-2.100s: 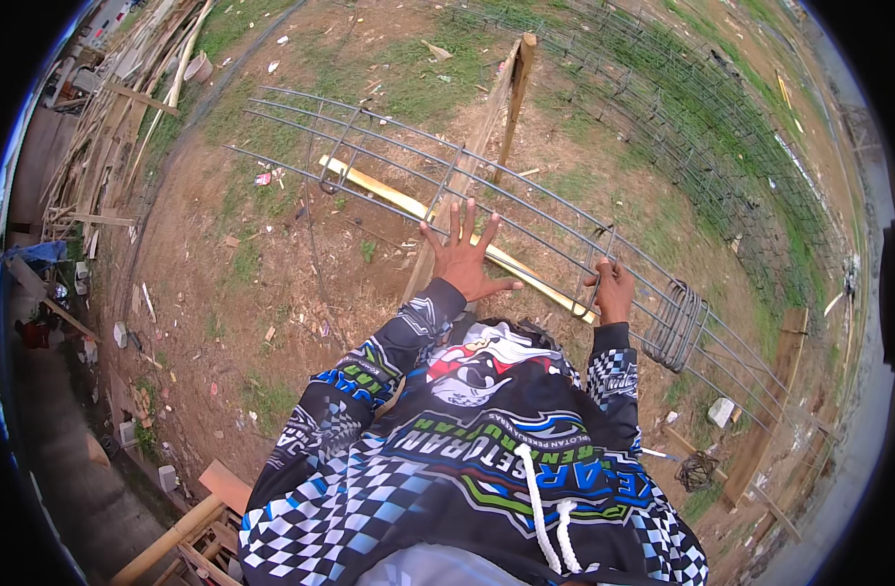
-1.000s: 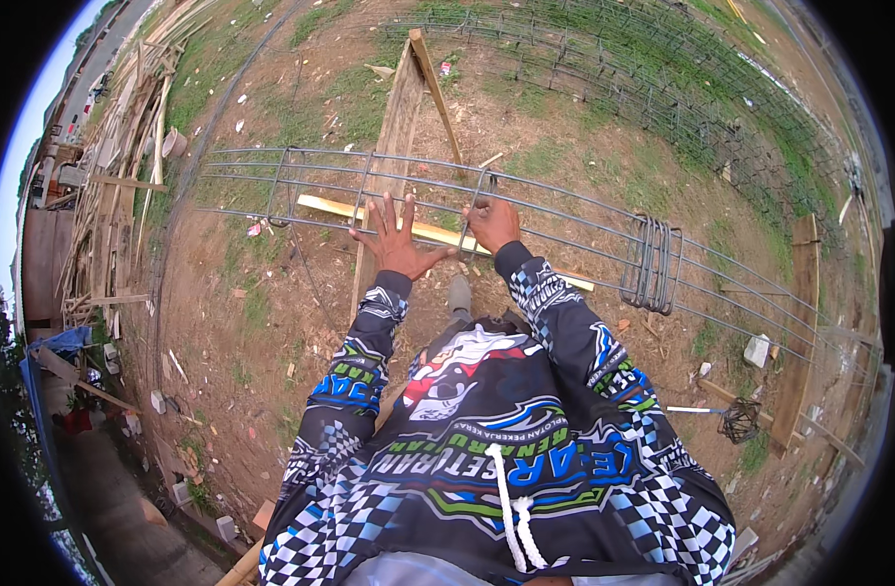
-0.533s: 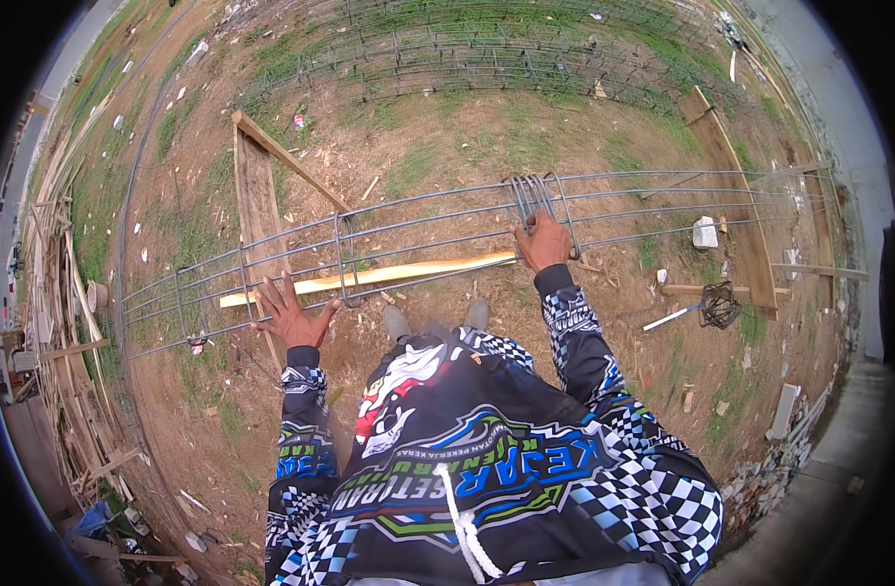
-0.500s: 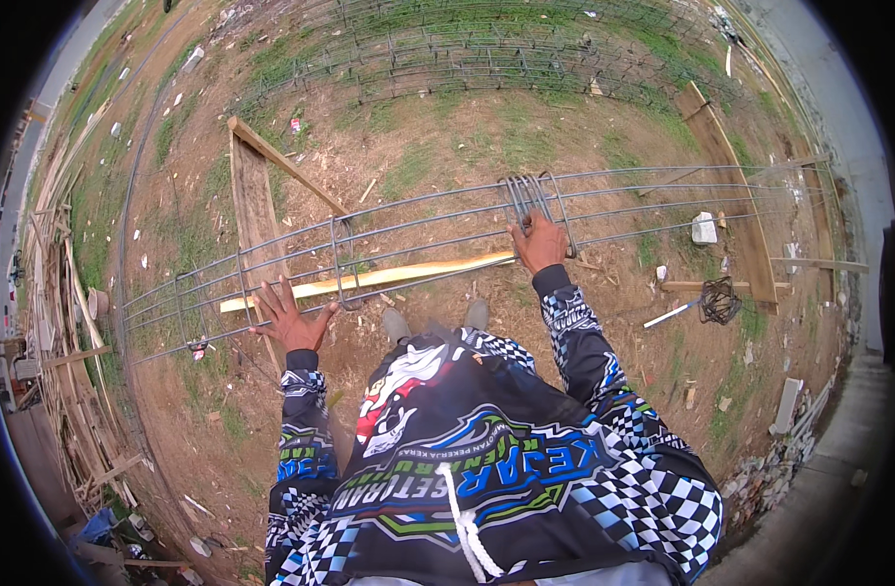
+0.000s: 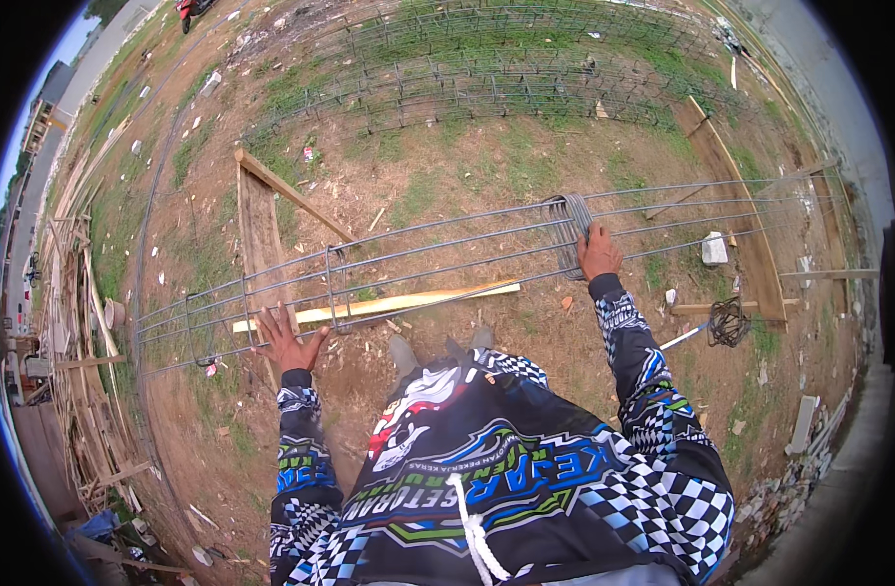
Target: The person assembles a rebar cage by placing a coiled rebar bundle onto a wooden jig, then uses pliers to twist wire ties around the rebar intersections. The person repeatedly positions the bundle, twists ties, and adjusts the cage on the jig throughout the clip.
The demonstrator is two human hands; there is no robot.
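Long steel reinforcing bars [image 5: 447, 226] run across in front of me, propped above the ground as an open cage. My left hand [image 5: 289, 342] rests on the near bars toward the left end, fingers spread. A bundle of bent steel stirrups [image 5: 567, 234] sits around the bars right of the middle. Closed on that bundle's near right side is my right hand [image 5: 599, 254], its grip partly hidden by the back of the hand. Single stirrups, one of them a rectangular stirrup [image 5: 331, 285], stand spaced along the left part. Under the bars lies a pale wood strip [image 5: 408, 303].
Upright boards, a left board [image 5: 260, 220] and a right board [image 5: 735, 186], support the bars. Finished rebar cages [image 5: 467, 83] lie on the grass beyond. A coil of dark wire [image 5: 728, 323] and a white block [image 5: 714, 249] are at right. Scrap timber [image 5: 81, 371] is piled left.
My right hand has moved right along the bars with the stirrup bundle, and a stirrup that stood slightly apart is now gathered in. My left hand stays in about the same place on the bars.
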